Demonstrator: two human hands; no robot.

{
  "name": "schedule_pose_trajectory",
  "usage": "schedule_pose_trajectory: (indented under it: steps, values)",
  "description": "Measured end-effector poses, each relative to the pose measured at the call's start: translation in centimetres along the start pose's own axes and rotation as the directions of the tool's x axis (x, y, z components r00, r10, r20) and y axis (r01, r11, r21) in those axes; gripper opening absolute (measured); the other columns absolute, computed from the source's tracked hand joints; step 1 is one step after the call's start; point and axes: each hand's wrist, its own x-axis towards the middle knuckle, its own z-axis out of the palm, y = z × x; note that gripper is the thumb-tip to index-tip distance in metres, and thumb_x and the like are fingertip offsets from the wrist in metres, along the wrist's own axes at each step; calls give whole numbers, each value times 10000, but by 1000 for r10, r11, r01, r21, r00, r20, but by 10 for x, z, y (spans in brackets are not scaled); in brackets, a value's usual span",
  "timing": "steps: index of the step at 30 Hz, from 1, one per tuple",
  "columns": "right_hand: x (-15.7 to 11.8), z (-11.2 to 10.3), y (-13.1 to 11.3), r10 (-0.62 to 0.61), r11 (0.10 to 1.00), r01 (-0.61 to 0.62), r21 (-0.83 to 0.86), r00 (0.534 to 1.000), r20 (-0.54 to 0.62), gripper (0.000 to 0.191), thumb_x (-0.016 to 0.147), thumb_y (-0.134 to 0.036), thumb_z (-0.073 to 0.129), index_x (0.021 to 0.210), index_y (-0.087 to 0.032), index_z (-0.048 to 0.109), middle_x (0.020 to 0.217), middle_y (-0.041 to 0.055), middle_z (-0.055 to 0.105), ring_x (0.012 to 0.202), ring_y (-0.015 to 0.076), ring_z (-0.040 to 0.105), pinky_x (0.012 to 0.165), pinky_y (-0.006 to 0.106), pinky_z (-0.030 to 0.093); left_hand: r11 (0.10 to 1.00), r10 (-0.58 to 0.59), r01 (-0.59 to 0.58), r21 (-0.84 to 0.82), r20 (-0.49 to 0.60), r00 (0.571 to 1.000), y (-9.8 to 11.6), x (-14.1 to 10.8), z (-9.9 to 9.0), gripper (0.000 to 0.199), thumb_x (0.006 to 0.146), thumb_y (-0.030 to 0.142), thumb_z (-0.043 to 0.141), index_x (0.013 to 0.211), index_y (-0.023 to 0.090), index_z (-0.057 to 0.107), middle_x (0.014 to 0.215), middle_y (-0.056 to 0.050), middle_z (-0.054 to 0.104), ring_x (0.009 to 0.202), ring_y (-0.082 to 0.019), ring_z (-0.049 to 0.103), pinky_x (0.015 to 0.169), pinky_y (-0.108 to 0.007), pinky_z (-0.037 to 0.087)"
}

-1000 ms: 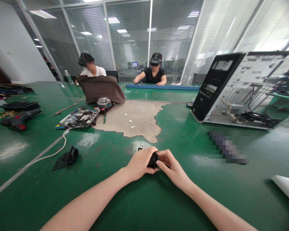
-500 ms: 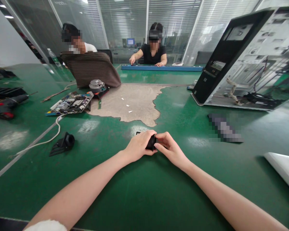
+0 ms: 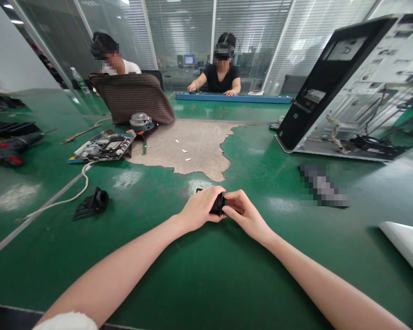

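Note:
My left hand [image 3: 201,208] is wrapped over a small black plastic part [image 3: 217,205] low above the green table, with most of the part hidden under the palm. A thin black corner of it sticks out beyond the knuckles. From the right, my right hand [image 3: 245,211] pinches the part's open end between thumb and fingertips. To the left on the table lies another black plastic piece [image 3: 92,204], with a flat slotted base and a round collar.
A bare circuit board [image 3: 105,145] and a white cable [image 3: 60,201] lie left, beyond them a power drill [image 3: 12,149]. An open computer case [image 3: 316,87] stands right, near a blurred dark object [image 3: 321,185] and a white object [image 3: 404,245]. Two people sit across the table.
Both hands keep their hold on the black plastic part with hardly any movement. The whole view has shifted slightly.

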Motion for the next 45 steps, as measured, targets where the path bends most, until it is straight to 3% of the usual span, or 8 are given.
schedule_pose_trajectory:
  steps: [4, 9, 16, 20, 25, 31, 39, 45]
  values:
    - [0, -1, -1, 30, 999, -30, -15, 1000, 1, 287, 772, -251, 536, 1033, -237, 418, 1029, 37, 519, 961, 163, 546, 869, 356, 451, 1000, 2, -2, 3, -1, 1000, 0, 0, 0, 529, 687, 312, 597, 1131, 221, 323, 1056, -47, 508, 933, -220, 509, 781, -327, 400]
    - [-3, -1, -1, -64, 998, 63, 28, 996, 60, 267, 752, -206, 561, 981, -239, 428, 1034, 19, 496, 1033, 153, 505, 953, 358, 393, 1000, -1, 1, 28, 16, 1000, 2, 1, -2, 568, 653, 283, 631, 1128, 219, 326, 1047, -37, 516, 910, -213, 514, 771, -317, 405]
    - [-2, 1, -3, -33, 999, 33, 11, 999, -5, 136, 783, -255, 519, 899, -233, 452, 979, 16, 483, 936, 140, 538, 839, 318, 479, 1000, -12, 12, 23, 5, 1000, 4, 1, -1, 563, 647, 277, 622, 1126, 226, 330, 1062, -42, 509, 922, -218, 507, 776, -325, 398]
    - [-4, 1, -6, -42, 999, 42, -14, 999, 5, 238, 783, -236, 518, 999, -238, 419, 1013, 28, 477, 992, 149, 512, 888, 349, 455, 1000, -18, 18, 15, 0, 1000, 4, 1, -1, 532, 649, 269, 614, 1106, 229, 345, 1030, -37, 518, 897, -213, 512, 752, -318, 403]
    - [-7, 0, -5, -136, 990, 136, -41, 991, 3, 236, 757, -206, 546, 968, -244, 446, 1093, 31, 425, 1092, 161, 442, 962, 361, 393, 1000, -26, 26, 8, 10, 1000, 4, 1, -1, 579, 628, 229, 628, 1124, 231, 329, 1064, -39, 512, 922, -218, 511, 767, -328, 406]
    - [-3, 2, -2, -62, 998, 63, 18, 997, -51, 115, 787, -232, 511, 890, -231, 460, 1026, 21, 472, 990, 146, 519, 860, 323, 472, 1000, -9, 9, 0, -20, 1000, 3, 1, 1, 536, 652, 272, 616, 1109, 228, 339, 1050, -37, 519, 901, -211, 517, 748, -320, 407]
    - [-8, 3, -9, -147, 981, 138, -135, 987, -65, 323, 743, -132, 523, 1038, -235, 441, 1077, 38, 434, 1074, 164, 452, 972, 358, 381, 1000, -14, 14, -3, -14, 1000, 3, 0, -1, 566, 632, 233, 634, 1117, 226, 341, 1072, -35, 512, 932, -214, 506, 785, -328, 406]
    - [-5, -1, -4, -29, 997, 28, 76, 1000, 7, 282, 723, -146, 561, 946, -231, 409, 1039, 28, 468, 1042, 163, 493, 854, 344, 474, 999, -40, 40, 11, 3, 999, 4, 1, -2, 569, 632, 250, 633, 1119, 223, 341, 1070, -41, 509, 917, -220, 514, 768, -332, 411]
